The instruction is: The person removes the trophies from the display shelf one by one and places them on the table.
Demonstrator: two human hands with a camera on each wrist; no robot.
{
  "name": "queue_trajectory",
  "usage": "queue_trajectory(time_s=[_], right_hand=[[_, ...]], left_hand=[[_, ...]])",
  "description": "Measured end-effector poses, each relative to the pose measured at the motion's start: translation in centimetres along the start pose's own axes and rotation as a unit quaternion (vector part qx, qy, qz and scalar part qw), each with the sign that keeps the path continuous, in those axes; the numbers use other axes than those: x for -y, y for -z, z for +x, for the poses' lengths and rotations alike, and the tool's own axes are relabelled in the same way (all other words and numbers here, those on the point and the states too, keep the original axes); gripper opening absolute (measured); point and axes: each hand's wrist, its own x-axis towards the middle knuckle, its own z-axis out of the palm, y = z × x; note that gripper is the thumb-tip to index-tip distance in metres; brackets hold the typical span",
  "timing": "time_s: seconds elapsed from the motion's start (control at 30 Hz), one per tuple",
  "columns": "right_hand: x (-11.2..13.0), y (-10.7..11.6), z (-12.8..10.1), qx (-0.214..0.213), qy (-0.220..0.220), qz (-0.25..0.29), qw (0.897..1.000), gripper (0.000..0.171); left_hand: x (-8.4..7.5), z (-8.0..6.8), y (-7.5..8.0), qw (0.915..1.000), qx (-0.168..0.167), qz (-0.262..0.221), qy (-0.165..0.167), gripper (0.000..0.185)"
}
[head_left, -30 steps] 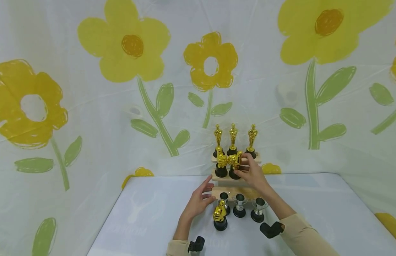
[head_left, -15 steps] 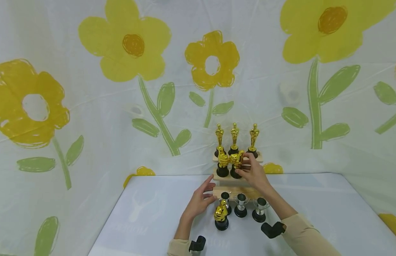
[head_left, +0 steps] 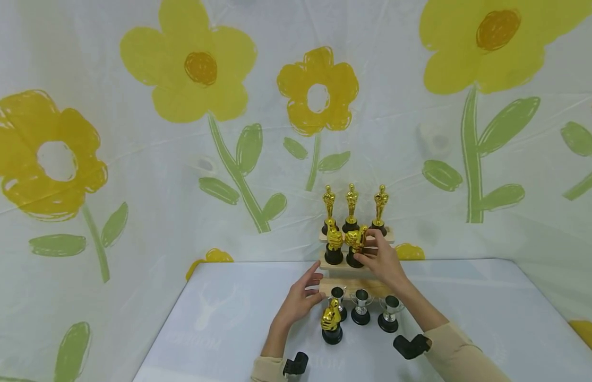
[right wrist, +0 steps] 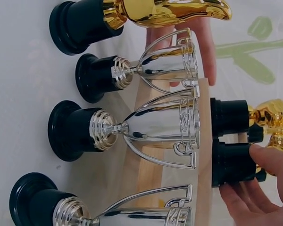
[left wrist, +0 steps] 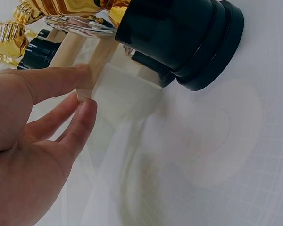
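My right hand pinches a gold thumbs-up trophy by its right side. That trophy stands upright on the middle board of a wooden tiered stand; the right wrist view shows its black base on the board. A second thumbs-up trophy stands just left of it. At the stand's left end, my left hand grips the board edge between thumb and fingers. Three gold figure trophies occupy the top board, partly hidden at their bases.
Three silver cup trophies stand on the white table before the stand. Another gold thumbs-up trophy is in front of the leftmost cup, near my left hand. A flower-patterned cloth hangs behind.
The thumbs-up trophy in my right hand has shifted slightly right, a little away from the one beside it. My left hand stays at the stand's end.
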Motion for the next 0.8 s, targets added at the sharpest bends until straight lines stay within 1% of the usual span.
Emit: queue_trajectory(time_s=[0.13, 0.23, 0.37, 0.47, 0.6, 0.67, 0.73, 0.8], right_hand=[[-0.2, 0.1, -0.1, -0.001, 0.001, 0.001, 1.0, 0.06], [-0.2, 0.2, -0.3, -0.001, 0.001, 0.0, 1.0, 0.061], [-0.1, 0.4, -0.7, 0.001, 0.013, 0.003, 1.0, 0.061], [0.2, 0.7, -1.1, 0.003, 0.027, 0.008, 1.0, 0.06], [0.7, 1.1, -1.7, 0.006, 0.041, 0.009, 0.999, 0.058], [0.9, 1.3, -2.1, 0.008, 0.047, 0.008, 0.999, 0.058], [1.1, 1.5, -2.5, 0.012, 0.052, 0.007, 0.999, 0.059], [1.2, 1.7, -3.0, 0.016, 0.057, 0.007, 0.998, 0.059]], left_hand=[[0.0, 0.0, 0.0, 1.0, 0.0, -0.004, 0.004, 0.08], [0.0, -0.1, 0.0, 1.0, -0.001, -0.007, 0.0, 0.08], [-0.4, -0.2, -0.2, 1.0, -0.003, -0.006, -0.002, 0.079], [-1.1, -0.4, -0.2, 1.0, -0.004, -0.009, -0.002, 0.078], [-2.5, -0.7, 0.0, 0.9998, 0.001, -0.02, -0.001, 0.077], [-3.0, -0.9, 0.2, 0.9997, 0.003, -0.023, 0.0, 0.077], [-2.9, -0.8, 0.1, 0.9997, 0.002, -0.022, 0.0, 0.077], [-2.3, -0.7, 0.0, 0.9999, -0.001, -0.016, -0.002, 0.078]])
